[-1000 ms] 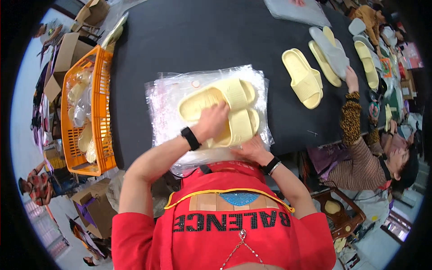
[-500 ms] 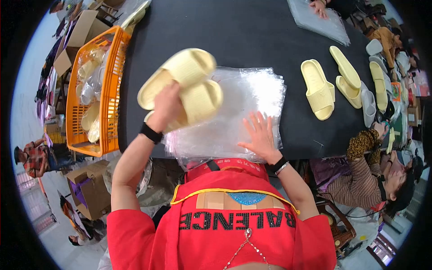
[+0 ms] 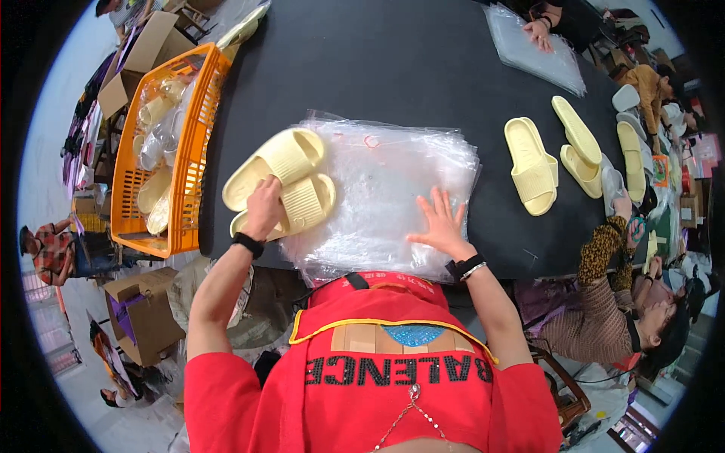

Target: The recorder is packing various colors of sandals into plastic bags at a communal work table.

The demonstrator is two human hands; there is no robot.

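Note:
My left hand [image 3: 264, 210] is closed on a pair of pale yellow slide slippers [image 3: 291, 155], gripping them at the inner edges between the two. The slippers lie soles down, side by side, over the left edge of a stack of clear plastic bags [image 3: 377, 181]; whether they rest fully on the table I cannot tell. My right hand [image 3: 442, 226] lies on the right part of the stack, fingers spread, holding nothing.
An orange basket [image 3: 192, 166] of bagged slippers stands left of the black table [image 3: 362, 60]. More yellow slippers [image 3: 531, 170] lie to the right, near a co-worker's patterned sleeve [image 3: 604, 245]. Another person's hand [image 3: 538, 34] rests on plastic bags [image 3: 529, 57] at the far right.
My left hand has brought the slippers left and down, uncovering more of the bag stack. My right hand stays spread on the bags. The co-worker at right has reached farther forward.

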